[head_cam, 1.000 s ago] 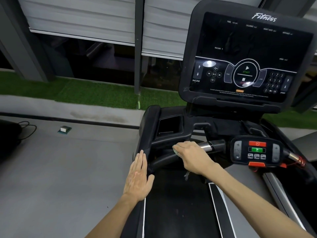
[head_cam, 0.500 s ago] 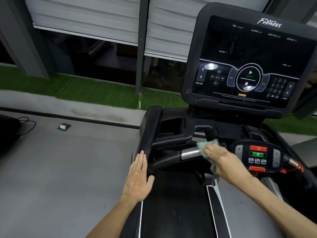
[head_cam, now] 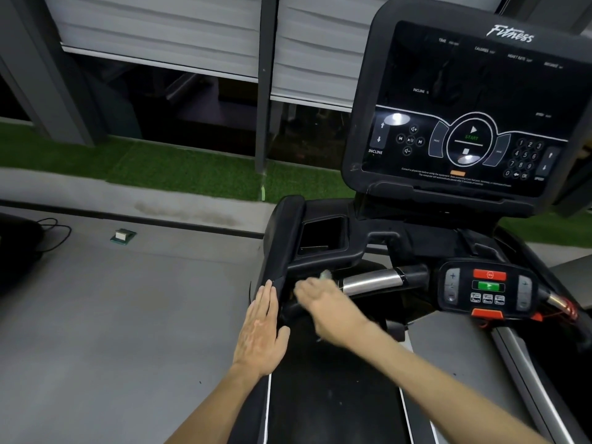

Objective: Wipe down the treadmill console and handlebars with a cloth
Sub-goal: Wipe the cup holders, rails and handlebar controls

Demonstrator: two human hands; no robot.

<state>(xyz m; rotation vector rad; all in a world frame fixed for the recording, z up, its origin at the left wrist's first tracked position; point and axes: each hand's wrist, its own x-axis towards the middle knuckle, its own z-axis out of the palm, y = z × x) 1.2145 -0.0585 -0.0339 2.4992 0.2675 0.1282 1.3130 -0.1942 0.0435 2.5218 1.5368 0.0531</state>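
The black treadmill console (head_cam: 464, 107) rises at the upper right, its screen dark with lit controls. Below it runs the front handlebar (head_cam: 371, 281), black with a shiny metal section. My right hand (head_cam: 323, 307), blurred by motion, grips a pale green cloth (head_cam: 326, 274) against the left end of that bar; only a small corner of cloth shows above the fingers. My left hand (head_cam: 261, 334) lies flat with straight fingers on the outer face of the left side handlebar (head_cam: 282, 238).
A small control panel (head_cam: 488, 288) with red and green buttons sits mid-bar, a red safety cord (head_cam: 563, 310) to its right. A cup holder (head_cam: 323, 233) opens beside the left rail. The belt (head_cam: 333, 395) runs below. Grey floor, a cable (head_cam: 53, 233) and a small block (head_cam: 123, 235) lie left.
My right hand with the cloth swept right along the front bar to near the control panel, then back left to the bar's left end. My left hand stayed put.
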